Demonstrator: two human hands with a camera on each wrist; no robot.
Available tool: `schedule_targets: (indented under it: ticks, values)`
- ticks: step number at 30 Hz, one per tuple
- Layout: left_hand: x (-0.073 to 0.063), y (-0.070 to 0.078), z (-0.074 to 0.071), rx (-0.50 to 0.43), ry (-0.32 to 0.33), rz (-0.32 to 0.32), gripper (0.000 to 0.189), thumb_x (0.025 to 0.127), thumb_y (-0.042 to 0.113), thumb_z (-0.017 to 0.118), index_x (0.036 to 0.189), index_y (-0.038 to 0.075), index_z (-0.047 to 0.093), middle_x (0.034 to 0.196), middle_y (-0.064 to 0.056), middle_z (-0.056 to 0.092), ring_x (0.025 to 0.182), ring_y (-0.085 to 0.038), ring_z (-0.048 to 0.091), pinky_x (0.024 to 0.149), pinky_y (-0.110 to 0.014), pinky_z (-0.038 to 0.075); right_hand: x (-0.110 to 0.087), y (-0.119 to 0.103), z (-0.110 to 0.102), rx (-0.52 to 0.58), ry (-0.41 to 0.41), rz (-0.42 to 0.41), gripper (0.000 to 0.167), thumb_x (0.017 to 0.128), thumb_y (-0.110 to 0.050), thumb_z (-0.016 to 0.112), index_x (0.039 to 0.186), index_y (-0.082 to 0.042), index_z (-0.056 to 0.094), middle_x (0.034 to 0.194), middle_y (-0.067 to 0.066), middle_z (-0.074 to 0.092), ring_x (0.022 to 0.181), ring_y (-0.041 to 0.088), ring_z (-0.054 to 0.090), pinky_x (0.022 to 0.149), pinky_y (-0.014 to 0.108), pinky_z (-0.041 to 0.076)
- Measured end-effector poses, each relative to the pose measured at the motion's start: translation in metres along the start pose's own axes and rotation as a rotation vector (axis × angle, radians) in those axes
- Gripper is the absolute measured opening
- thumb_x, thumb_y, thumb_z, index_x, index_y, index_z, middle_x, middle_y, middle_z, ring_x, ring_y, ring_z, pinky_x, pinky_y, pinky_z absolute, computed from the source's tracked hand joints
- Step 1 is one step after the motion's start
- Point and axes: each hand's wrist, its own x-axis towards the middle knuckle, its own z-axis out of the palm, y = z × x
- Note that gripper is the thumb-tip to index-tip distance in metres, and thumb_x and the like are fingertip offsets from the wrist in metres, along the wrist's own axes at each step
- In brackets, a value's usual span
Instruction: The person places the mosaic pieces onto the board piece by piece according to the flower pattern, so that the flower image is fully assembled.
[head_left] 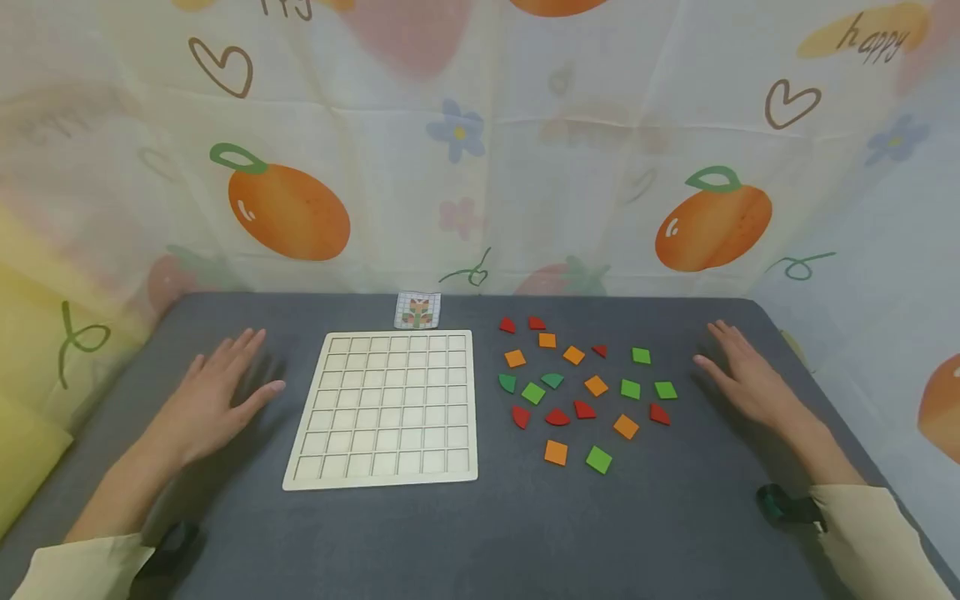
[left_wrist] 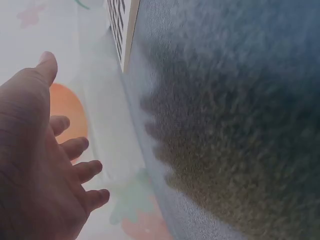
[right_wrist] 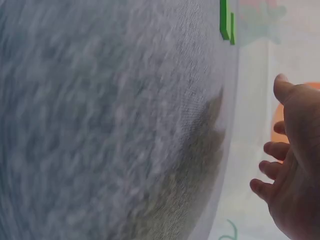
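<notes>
The board (head_left: pixel 387 396), cream and gridded, lies left of the frame's centre; flat red, orange and green tiles (head_left: pixel 596 386) scatter right of it. Left hand (head_left: pixel 213 402) and right hand (head_left: pixel 750 382) have fingers extended.

Head view overlooks table (head_left: pixel 480 537); wrist views skim it.

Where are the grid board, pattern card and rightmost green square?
Grid board (head_left: pixel 387 418): head view, central cell.
Pattern card (head_left: pixel 417 312): head view, printed middle.
Rightmost green square (head_left: pixel 665 390): head view, top face.
</notes>
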Motion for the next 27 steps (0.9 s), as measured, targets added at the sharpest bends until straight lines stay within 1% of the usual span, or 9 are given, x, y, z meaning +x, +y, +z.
schedule_targets:
  ticks: [2, 5, 9, 12, 15, 18, 22, 27]
  values:
    - [-0.002, 0.004, 0.002, 0.007, -0.005, 0.005, 0.081, 0.097, 0.045, 0.057, 0.158, 0.009, 0.016, 0.158, -0.025, 0.020, 0.142, -0.054, 0.016, 0.115, -0.062, -0.001, 0.001, -0.004, 0.000, 0.007, -0.007, 0.001, 0.067, 0.104, -0.032, 0.048, 0.149, 0.011, 0.024, 0.153, 0.036, 0.019, 0.144, 0.051, 0.009, 0.109, 0.069, 0.014]
    - [-0.004, 0.009, 0.005, 0.008, -0.011, 0.016, 0.082, 0.097, 0.045, 0.058, 0.158, 0.010, 0.016, 0.159, -0.024, 0.021, 0.142, -0.052, 0.017, 0.115, -0.064, 0.003, 0.004, -0.010, -0.001, 0.006, -0.016, 0.003, 0.065, 0.104, -0.032, 0.048, 0.148, 0.011, 0.026, 0.153, 0.036, 0.020, 0.143, 0.051, 0.011, 0.109, 0.069, 0.015]
    - [-0.007, 0.015, 0.009, 0.014, -0.022, 0.051, 0.084, 0.095, 0.045, 0.060, 0.158, 0.011, 0.017, 0.157, -0.025, 0.024, 0.141, -0.052, 0.021, 0.113, -0.066, 0.008, 0.007, -0.020, -0.001, 0.003, -0.028, 0.000, 0.064, 0.104, -0.033, 0.048, 0.147, 0.011, 0.030, 0.153, 0.035, 0.021, 0.143, 0.051, 0.013, 0.107, 0.070, 0.017]
    - [-0.010, 0.020, 0.013, 0.035, -0.065, 0.070, 0.087, 0.093, 0.047, 0.063, 0.157, 0.009, 0.019, 0.157, -0.025, 0.025, 0.138, -0.054, 0.025, 0.110, -0.068, 0.013, 0.010, -0.028, 0.002, 0.003, -0.032, -0.008, 0.063, 0.104, -0.033, 0.049, 0.147, 0.011, 0.031, 0.153, 0.035, 0.022, 0.143, 0.051, 0.015, 0.107, 0.070, 0.019]
    - [-0.014, 0.025, 0.016, 0.041, -0.120, 0.062, 0.089, 0.091, 0.051, 0.064, 0.156, 0.007, 0.021, 0.157, -0.024, 0.025, 0.138, -0.054, 0.025, 0.109, -0.069, 0.016, 0.014, -0.035, 0.005, -0.001, -0.034, -0.014, 0.063, 0.103, -0.032, 0.051, 0.147, 0.009, 0.031, 0.153, 0.034, 0.024, 0.142, 0.051, 0.018, 0.107, 0.069, 0.020]
    - [-0.017, 0.031, 0.019, 0.023, -0.165, 0.044, 0.090, 0.091, 0.054, 0.062, 0.156, 0.006, 0.022, 0.158, -0.022, 0.023, 0.139, -0.053, 0.024, 0.109, -0.068, 0.016, 0.020, -0.041, 0.008, -0.014, -0.038, -0.022, 0.063, 0.102, -0.031, 0.053, 0.147, 0.009, 0.033, 0.152, 0.033, 0.026, 0.141, 0.051, 0.021, 0.107, 0.068, 0.021]
    - [-0.021, 0.035, 0.022, 0.007, -0.197, 0.048, 0.091, 0.090, 0.056, 0.062, 0.155, 0.005, 0.023, 0.159, -0.022, 0.023, 0.139, -0.053, 0.022, 0.108, -0.069, 0.016, 0.026, -0.048, 0.013, -0.026, -0.034, -0.052, 0.060, 0.101, -0.027, 0.055, 0.145, 0.009, 0.037, 0.151, 0.033, 0.030, 0.140, 0.051, 0.023, 0.107, 0.067, 0.023]
    - [-0.025, 0.037, 0.025, -0.020, -0.239, 0.046, 0.093, 0.089, 0.057, 0.062, 0.156, 0.006, 0.024, 0.160, -0.021, 0.021, 0.141, -0.054, 0.019, 0.108, -0.070, 0.014, 0.029, -0.058, 0.015, -0.012, -0.027, -0.073, 0.058, 0.100, -0.024, 0.057, 0.144, 0.009, 0.039, 0.150, 0.032, 0.032, 0.141, 0.050, 0.024, 0.108, 0.066, 0.024]
